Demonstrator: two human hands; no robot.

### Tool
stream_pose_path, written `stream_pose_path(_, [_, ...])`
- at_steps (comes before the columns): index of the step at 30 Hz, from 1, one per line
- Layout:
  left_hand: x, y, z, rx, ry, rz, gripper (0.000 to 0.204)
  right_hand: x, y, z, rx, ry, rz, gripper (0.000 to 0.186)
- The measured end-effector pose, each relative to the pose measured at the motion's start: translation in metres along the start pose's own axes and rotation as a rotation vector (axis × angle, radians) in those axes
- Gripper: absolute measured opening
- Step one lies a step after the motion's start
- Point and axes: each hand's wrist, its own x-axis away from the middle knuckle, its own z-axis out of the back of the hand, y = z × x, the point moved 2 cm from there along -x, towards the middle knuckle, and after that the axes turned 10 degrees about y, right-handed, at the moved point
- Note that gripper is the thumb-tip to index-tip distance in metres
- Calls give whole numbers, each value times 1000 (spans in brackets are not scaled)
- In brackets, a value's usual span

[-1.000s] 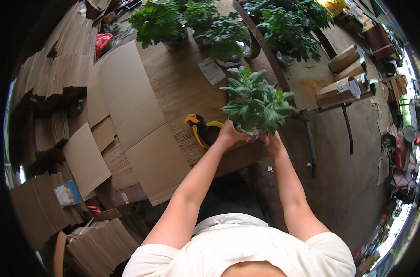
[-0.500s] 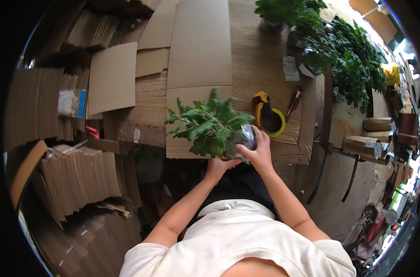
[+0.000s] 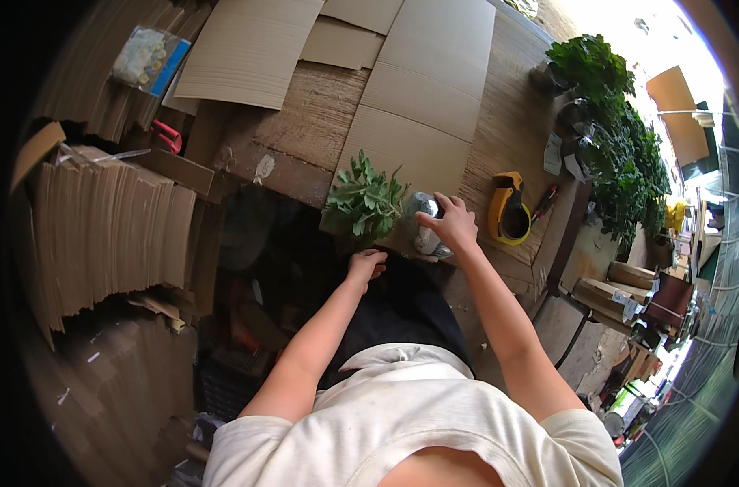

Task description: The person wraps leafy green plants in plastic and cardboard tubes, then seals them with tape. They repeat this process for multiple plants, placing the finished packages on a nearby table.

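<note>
A leafy green plant (image 3: 364,199) lies tilted at the near end of a long cardboard sheet (image 3: 414,122), its leaves toward the left. Its root end is a pot-like bundle (image 3: 424,237) wrapped in shiny clear plastic. Around the upper right of this bundle curve the fingers and thumb of my right hand (image 3: 452,223). My left hand (image 3: 368,266) is just below the leaves, near the table's front edge. Its fingers are curled in, with nothing visible in them. To the right of my right hand lies a yellow and black tape dispenser (image 3: 509,209).
Beyond the dispenser lie a red utility knife (image 3: 545,202) and a pale label slip (image 3: 553,154). More leafy plants (image 3: 621,154) line the far right. Stacked flat cardboard (image 3: 114,231) fills the left, with red-handled scissors (image 3: 168,136) and a clear packet (image 3: 148,61).
The view has turned, so the table appears rotated. My left hand has come away from the plant's base and dropped below the leaves. My right hand stays on the wrapped bundle.
</note>
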Motion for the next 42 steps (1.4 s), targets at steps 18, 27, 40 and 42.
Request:
stream_pose_path(18, [-38,-36,-58,510,49,-61,21,-2,27,6,3,-125,683,109])
stream_pose_path(27, [-31,-31,-63,522,82,-141,24,0,45,15,56,-66,696,101])
stream_pose_path(40, [-27,-34,-68,572,151,-137,22,15,55,25,41,-66,695,97])
stream_pose_path(42, [-27,-34,-69,582,156,-136,23,13,64,20,5,12,723,99])
